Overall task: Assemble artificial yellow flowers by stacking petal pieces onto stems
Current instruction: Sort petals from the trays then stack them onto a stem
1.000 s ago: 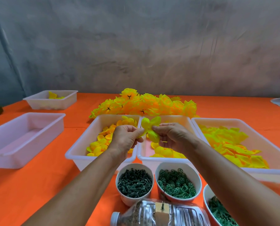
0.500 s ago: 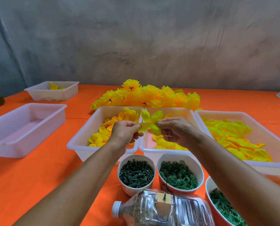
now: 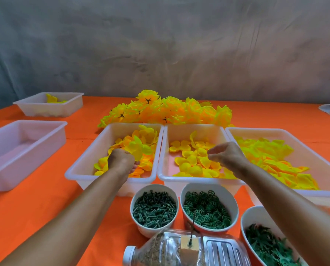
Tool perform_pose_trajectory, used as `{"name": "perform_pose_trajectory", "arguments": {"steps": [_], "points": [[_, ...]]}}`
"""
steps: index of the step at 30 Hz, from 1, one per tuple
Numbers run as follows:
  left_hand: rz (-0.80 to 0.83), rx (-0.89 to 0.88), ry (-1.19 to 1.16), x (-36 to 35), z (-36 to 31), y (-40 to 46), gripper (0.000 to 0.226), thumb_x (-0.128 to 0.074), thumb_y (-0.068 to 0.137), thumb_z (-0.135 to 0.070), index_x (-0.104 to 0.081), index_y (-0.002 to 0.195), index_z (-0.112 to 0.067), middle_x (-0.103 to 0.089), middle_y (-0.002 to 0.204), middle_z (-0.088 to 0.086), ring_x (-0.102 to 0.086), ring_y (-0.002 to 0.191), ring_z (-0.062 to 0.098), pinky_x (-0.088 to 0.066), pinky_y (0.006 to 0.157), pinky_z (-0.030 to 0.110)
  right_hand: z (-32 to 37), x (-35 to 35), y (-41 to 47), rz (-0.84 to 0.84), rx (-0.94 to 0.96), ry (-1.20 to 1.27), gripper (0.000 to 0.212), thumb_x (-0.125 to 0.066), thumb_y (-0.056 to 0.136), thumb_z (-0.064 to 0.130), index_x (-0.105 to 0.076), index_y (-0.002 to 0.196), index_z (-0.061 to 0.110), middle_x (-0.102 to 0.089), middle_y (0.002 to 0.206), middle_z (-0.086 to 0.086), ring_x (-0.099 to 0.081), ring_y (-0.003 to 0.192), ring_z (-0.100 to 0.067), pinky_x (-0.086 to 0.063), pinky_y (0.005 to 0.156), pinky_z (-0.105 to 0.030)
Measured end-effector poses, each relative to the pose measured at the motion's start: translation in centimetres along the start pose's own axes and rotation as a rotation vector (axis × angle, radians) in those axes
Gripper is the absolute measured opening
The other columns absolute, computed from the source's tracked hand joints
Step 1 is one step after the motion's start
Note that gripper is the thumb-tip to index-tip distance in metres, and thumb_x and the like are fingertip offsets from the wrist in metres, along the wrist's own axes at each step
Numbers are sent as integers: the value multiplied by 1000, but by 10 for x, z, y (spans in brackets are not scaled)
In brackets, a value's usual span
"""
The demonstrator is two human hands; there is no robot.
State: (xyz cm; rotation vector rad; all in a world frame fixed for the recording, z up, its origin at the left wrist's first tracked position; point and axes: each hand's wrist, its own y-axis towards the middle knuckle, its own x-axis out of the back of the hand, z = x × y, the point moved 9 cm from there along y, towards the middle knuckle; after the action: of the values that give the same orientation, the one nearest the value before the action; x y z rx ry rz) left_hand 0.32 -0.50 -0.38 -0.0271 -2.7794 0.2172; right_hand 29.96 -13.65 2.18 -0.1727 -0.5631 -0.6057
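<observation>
My left hand is closed around a part-built yellow flower, held over the left petal tray. My right hand hovers over the middle petal tray with its fingers apart and nothing in them, just above loose yellow petals. A third tray at the right holds larger yellow-green petal pieces. A heap of finished yellow flowers lies behind the trays.
In front stand a bowl of dark green stems, a bowl of green rings and a bowl of green leaf pieces. A clear plastic bottle lies at the near edge. Two more white trays sit at the left on the orange cloth.
My hands have separated. The left hand moved left and down over the left tray with the flower, and the right hand let go and went right over the middle tray.
</observation>
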Motion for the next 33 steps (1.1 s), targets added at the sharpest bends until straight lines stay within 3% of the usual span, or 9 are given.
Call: {"name": "perform_pose_trajectory", "arguments": {"steps": [3,7,10,13,17,21,25,28,33], "points": [[43,-20,208,-8,-1,11,14,-48,92,1,-58,83,6,-65,91,25,-61,70,31,-51,65,36,-2,-9,11,36,44,-158,23,-76,76,5,-72,99,5,-70,100,-11,-65,92,-24,-52,79,-33],[-61,-215,688,-6,-25,7,31,-56,89,-16,-58,116,1,-60,120,20,-56,110,37,-46,83,38,1,-21,27,26,98,-429,29,-77,77,23,-71,102,11,-69,110,-10,-64,100,-25,-50,84,-33],[-126,-361,727,-18,-46,-1,37,-56,91,-24,-55,122,-4,-57,126,18,-51,117,36,-43,88,39,0,-37,36,31,91,-628,34,-72,79,35,-68,101,9,-65,113,-12,-59,105,-30,-48,81,-34],[-98,-493,643,-44,-66,-10,31,-56,90,-22,-60,116,-5,-60,122,16,-54,113,33,-43,86,37,-6,-50,42,48,47,-732,24,-68,83,29,-59,87,7,-61,108,-15,-58,100,-32,-39,67,-30],[-52,-570,536,-77,-83,-16,29,-54,92,-22,-64,114,-6,-64,118,15,-56,111,31,-43,87,35,-8,-41,47,-39,41,-696,4,-58,80,1,-62,79,1,-56,83,-18,-52,77,-32,-34,61,-30],[-38,-593,509,-102,-85,-16,25,-54,92,-21,-67,109,-7,-66,113,16,-59,107,31,-45,83,34,-14,-33,46,-54,45,-685,18,-53,81,-1,-67,92,-3,-65,98,-23,-60,93,-37,-38,65,-31],[-59,-612,515,-112,-79,-13,24,-54,92,-20,-68,109,-9,-67,111,14,-61,103,29,-46,79,32,-3,-34,43,-54,124,-566,13,-62,82,15,-72,85,7,-69,93,-16,-63,90,-32,-46,69,-32],[-73,-613,481,-109,-77,-8,21,-55,92,-18,-69,103,-9,-69,105,13,-62,97,29,-46,75,31,1,-53,40,80,125,-488,37,-72,77,42,-63,63,9,-61,67,-13,-56,67,-23,-38,59,-32],[-47,-629,457,-110,-74,-8,18,-56,91,-17,-70,96,-8,-70,98,13,-62,92,29,-42,69,28,-21,-69,35,250,-93,-118,28,-82,71,14,-67,92,4,-56,61,-4,-52,55,-13,-44,57,-24]]}}
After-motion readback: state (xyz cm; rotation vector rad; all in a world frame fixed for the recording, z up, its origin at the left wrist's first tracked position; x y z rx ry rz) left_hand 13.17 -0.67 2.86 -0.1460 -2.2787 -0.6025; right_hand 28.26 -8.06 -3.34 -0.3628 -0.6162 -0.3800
